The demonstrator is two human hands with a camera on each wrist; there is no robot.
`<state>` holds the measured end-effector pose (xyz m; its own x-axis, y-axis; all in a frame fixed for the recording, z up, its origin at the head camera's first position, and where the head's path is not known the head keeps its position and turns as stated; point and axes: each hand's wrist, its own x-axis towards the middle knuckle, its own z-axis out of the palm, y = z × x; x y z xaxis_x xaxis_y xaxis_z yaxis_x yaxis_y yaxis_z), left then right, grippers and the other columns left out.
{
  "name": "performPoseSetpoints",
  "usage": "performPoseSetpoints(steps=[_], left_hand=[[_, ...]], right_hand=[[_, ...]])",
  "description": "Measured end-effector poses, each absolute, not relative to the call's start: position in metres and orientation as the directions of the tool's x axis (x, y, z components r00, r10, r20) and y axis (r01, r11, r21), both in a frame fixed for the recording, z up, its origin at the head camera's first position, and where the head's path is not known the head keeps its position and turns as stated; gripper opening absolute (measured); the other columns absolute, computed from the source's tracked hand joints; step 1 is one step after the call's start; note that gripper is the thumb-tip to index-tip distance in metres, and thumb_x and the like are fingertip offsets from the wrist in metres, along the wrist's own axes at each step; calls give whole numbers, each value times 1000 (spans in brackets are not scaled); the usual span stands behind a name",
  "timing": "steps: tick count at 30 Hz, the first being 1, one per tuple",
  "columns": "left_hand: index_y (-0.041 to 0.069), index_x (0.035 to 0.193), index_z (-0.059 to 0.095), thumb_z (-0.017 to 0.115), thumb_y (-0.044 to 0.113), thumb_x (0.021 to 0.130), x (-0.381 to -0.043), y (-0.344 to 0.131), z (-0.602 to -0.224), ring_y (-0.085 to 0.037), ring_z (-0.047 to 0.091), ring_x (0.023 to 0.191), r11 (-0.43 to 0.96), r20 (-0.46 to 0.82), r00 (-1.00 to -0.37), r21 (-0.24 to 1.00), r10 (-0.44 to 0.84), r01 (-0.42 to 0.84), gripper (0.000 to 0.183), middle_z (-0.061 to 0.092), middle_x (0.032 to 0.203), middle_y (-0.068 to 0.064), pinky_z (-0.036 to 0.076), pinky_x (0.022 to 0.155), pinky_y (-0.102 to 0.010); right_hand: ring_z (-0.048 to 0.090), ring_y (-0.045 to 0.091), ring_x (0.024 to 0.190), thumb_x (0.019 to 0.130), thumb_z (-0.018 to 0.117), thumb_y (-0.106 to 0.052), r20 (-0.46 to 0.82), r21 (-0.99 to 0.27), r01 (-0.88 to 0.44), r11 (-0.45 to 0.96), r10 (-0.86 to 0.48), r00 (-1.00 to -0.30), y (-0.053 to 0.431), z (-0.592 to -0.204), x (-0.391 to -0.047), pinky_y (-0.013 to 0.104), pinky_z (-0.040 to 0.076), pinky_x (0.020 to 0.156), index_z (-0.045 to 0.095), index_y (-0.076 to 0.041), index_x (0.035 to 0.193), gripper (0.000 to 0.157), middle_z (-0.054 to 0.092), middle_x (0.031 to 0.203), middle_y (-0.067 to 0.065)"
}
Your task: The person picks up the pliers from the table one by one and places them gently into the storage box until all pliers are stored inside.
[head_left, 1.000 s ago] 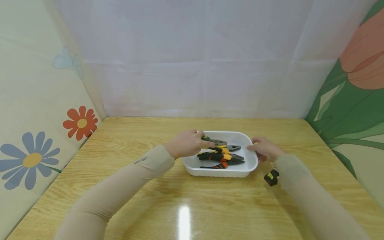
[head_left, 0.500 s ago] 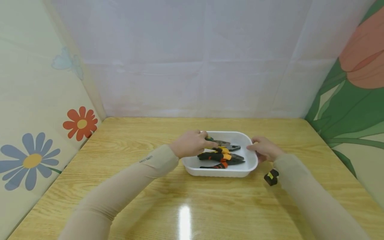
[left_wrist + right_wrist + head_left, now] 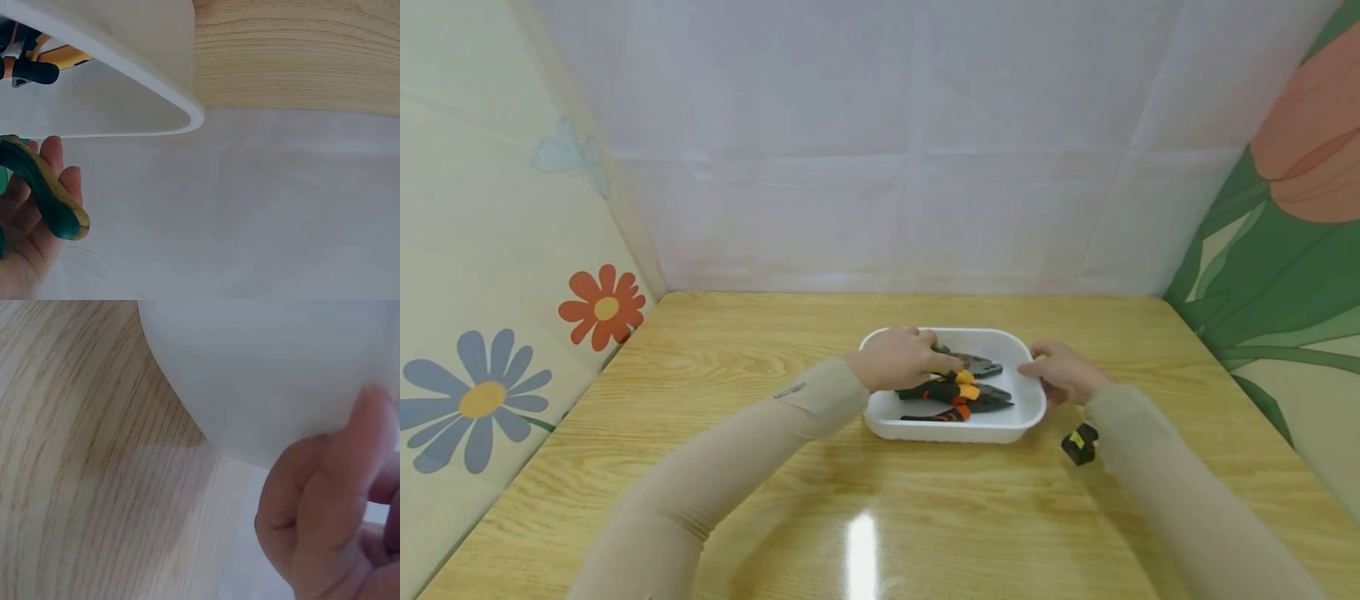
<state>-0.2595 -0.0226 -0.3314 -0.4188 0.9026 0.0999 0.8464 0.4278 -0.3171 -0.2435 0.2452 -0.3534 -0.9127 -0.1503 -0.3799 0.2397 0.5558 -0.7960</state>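
Observation:
A white tray (image 3: 955,433) stands on the wooden table with several pliers in it. My left hand (image 3: 901,360) is over its left part and holds pliers by their green and tan handles (image 3: 50,194), as the left wrist view shows. The grey jaws of pliers (image 3: 977,364) show beyond the fingers. Nearer me in the tray lie black-and-orange pliers (image 3: 936,392) and red-and-black handled pliers (image 3: 936,415). My right hand (image 3: 1063,372) grips the tray's right rim between thumb and fingers; in the right wrist view the fingers (image 3: 325,506) lie against the outer wall.
A small black object with a yellow patch (image 3: 1079,444) sits on the table (image 3: 760,517) beside the right sleeve. Behind the table hangs a white cloth (image 3: 880,167). Flower-patterned panels stand at the left (image 3: 482,250) and right (image 3: 1285,292).
My left hand has slid to the right over the tray, and the pliers it holds have shifted right with it. My right hand stays on the rim and the tray has hardly moved.

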Motion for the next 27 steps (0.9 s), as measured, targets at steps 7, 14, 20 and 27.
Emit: performPoseSetpoints(steps=[7, 14, 20, 27], left_hand=[[42, 130, 60, 57, 34, 99, -268, -14, -343, -14, 57, 70, 396, 33, -406, -315, 913, 863, 33, 63, 95, 0, 46, 54, -26], [37, 135, 58, 55, 50, 93, -279, -5, -357, -13, 54, 86, 364, -45, -384, -235, 922, 901, 43, 60, 105, -1, 46, 74, -27], [37, 145, 47, 48, 53, 94, -280, -2, -363, -17, 52, 97, 441, -161, -461, -149, 872, 885, 53, 57, 117, -6, 44, 86, -31], [38, 151, 33, 40, 54, 98, -288, 1, -377, -24, 46, 128, 534, -232, -531, -55, 815, 844, 56, 44, 146, -10, 35, 107, -36]], right_hand=[[55, 14, 56, 98, 51, -6, -376, -803, 236, 548, -158, -913, 245, -355, -243, 26, 50, 49, 43, 12, 115, 26, 56, 81, 10], [55, 14, 57, 98, 51, -6, -372, -805, 231, 547, -162, -914, 245, -355, -242, 26, 50, 49, 43, 12, 115, 26, 56, 82, 10], [55, 13, 56, 97, 51, -5, -367, -809, 224, 543, -168, -915, 244, -355, -241, 26, 50, 48, 44, 11, 112, 23, 56, 80, 9], [55, 14, 57, 98, 50, -7, -374, -804, 229, 550, -168, -912, 245, -354, -243, 26, 50, 50, 44, 11, 113, 24, 56, 82, 10]])
